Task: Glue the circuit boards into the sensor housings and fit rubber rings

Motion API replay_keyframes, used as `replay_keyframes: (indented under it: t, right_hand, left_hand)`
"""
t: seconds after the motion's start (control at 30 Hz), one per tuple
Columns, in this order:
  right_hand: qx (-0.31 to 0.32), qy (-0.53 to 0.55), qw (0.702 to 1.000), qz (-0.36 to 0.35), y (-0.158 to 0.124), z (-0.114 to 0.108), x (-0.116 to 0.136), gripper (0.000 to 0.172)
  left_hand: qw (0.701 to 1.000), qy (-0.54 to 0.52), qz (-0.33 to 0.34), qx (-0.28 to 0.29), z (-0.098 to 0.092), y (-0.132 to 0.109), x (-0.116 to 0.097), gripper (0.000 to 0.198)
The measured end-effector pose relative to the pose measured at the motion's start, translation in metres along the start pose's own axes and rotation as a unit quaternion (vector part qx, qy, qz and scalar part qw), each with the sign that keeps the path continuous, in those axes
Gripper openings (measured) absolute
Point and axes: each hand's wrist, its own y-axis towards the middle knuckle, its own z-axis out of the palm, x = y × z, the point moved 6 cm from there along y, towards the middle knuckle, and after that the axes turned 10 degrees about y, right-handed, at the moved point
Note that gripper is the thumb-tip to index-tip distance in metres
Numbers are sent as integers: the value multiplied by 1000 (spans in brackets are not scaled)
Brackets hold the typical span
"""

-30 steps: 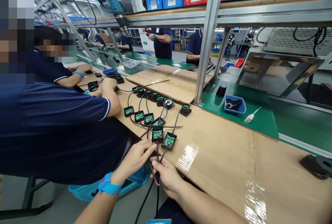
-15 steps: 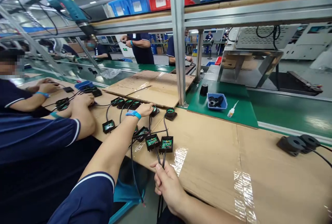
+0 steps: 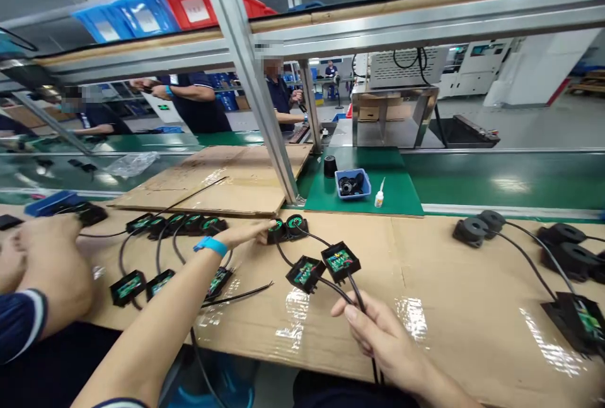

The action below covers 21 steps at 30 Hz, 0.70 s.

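My left hand (image 3: pixel 248 236) reaches across the cardboard with its fingers closed at the edge of a round black housing (image 3: pixel 277 231) with a green board inside. A second round housing (image 3: pixel 297 225) sits against it on the right. Short cables link them to two square black boxes (image 3: pixel 305 272) with open tops, showing green circuit boards and coloured wires. My right hand (image 3: pixel 378 335) grips the two black cables (image 3: pixel 360 297) that run from these boxes. To the left stand several more round housings (image 3: pixel 189 225) in a row, with further square boxes (image 3: pixel 127 288) below them.
Cardboard (image 3: pixel 340 345) covers the bench. More black ring-shaped parts (image 3: pixel 472 230) with cables lie at right. Behind are a blue tray (image 3: pixel 363 188) of black parts and a small white bottle (image 3: pixel 379 197). A metal post (image 3: pixel 250 80) rises ahead. A co-worker's arm (image 3: pixel 51 263) is close on the left.
The view has turned right. Both hands have carried the two housings, their boxes and cables rightward along the cardboard, away from the other units. The two housings now sit closer together.
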Motion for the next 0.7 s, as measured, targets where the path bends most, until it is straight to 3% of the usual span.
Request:
replay_keyframes:
  t: [0.2,0.37,0.47,0.57,0.7]
  right_hand:
    - [-151,-169,974,-26,-75,-87,44,42]
    - [-341,-306,887,-61,-145,-172,97,48]
    - [-394,-386,831,-71,-173,-216,118,51]
    - [-429,-436,789,-58,-192,-250,123,60]
    - [-427,-541,720,-77,-198,-259,123,62]
  left_hand:
    - [985,-50,152,70,53,-3,-81,51]
    - [964,-66,231,111,100,-6,-153,59]
    - [953,-57,268,126,117,-12,-188,62]
    - [953,-17,285,102,111,-7,-205,65]
    - [967,51,239,-67,60,39,-207,54]
